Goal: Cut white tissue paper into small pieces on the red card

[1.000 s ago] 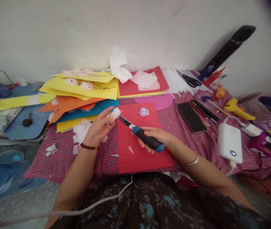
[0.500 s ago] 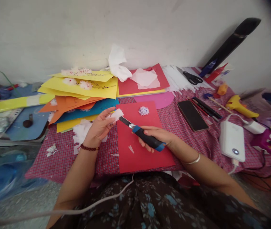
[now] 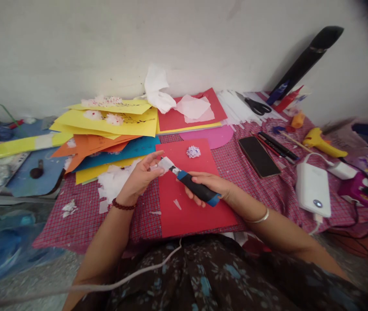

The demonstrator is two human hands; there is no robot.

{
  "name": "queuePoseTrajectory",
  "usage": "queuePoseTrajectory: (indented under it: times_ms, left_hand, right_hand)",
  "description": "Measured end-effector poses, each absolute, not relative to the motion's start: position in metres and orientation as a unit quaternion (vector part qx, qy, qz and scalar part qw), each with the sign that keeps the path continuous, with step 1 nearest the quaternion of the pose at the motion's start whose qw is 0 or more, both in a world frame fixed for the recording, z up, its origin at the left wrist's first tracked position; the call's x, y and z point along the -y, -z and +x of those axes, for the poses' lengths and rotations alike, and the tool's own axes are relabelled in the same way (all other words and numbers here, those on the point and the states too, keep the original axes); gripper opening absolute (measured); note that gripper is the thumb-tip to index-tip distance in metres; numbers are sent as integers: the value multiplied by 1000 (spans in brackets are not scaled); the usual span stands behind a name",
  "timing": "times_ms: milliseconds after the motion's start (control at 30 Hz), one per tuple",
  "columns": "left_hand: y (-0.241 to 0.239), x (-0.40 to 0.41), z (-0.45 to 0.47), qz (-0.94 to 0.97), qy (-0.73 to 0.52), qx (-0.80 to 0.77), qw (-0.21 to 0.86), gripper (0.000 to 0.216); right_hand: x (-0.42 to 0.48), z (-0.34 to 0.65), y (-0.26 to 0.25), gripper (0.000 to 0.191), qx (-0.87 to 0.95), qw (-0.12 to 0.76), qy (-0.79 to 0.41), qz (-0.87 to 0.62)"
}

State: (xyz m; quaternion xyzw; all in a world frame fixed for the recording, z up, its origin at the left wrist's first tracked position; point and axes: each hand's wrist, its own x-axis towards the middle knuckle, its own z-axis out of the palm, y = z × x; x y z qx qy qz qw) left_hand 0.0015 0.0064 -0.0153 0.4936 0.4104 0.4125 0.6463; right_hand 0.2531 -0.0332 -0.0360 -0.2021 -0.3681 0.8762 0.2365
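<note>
The left hand [image 3: 138,178] is raised just above the table, palm turned inward, its fingers [image 3: 154,156] loosely curled with the thumb and fingertips pinching a small white tissue piece [image 3: 163,163]. The right hand [image 3: 208,186] is wrapped firmly around the black and blue handle of a knife [image 3: 193,185], which points up and left; its blade tip touches the tissue and is partly hidden by it. Both hands meet over the upper left corner of a red sheet [image 3: 197,211] lying flat in front of the person.

On the red sheet, near its far edge, sits a small white paper flower [image 3: 193,151]. To the left of the left hand lie white tissue scraps [image 3: 114,183].

The surface is a low table covered by a red checked cloth [image 3: 90,216]. At its back left is a fanned pile of coloured paper [image 3: 106,129], yellow, orange and blue. To the right lie a dark phone [image 3: 258,156], pens [image 3: 276,147], a white power bank [image 3: 312,189], scissors [image 3: 258,106] and a yellow glue gun [image 3: 322,142]. A plain white wall [image 3: 106,43] stands behind the table, with a long black object [image 3: 307,58] leaning against it at right.
</note>
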Motion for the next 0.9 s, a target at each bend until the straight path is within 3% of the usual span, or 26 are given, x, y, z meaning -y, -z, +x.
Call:
queuePoseTrajectory:
  times_ms: [267, 333, 467, 633, 900]
  left_hand:
    - [20, -6, 3, 479, -388, -397, 680, 72]
    - [20, -8, 3, 446, -390, -402, 698, 65]
    - [17, -9, 2, 398, -368, -433, 720, 30]
    - [9, -5, 6, 334, -442, -421, 718, 35]
    - [8, -1, 21, 250, -488, -380, 745, 25]
  right_hand:
    - [33, 251, 35, 40, 358, 259, -871, -214]
    - [34, 252, 35, 40, 365, 259, -868, -216]
    - [36, 254, 34, 40, 373, 267, -861, -217]
    - [37, 254, 32, 45, 384, 276, -852, -226]
    - [39, 250, 30, 48, 400, 289, -834, -246]
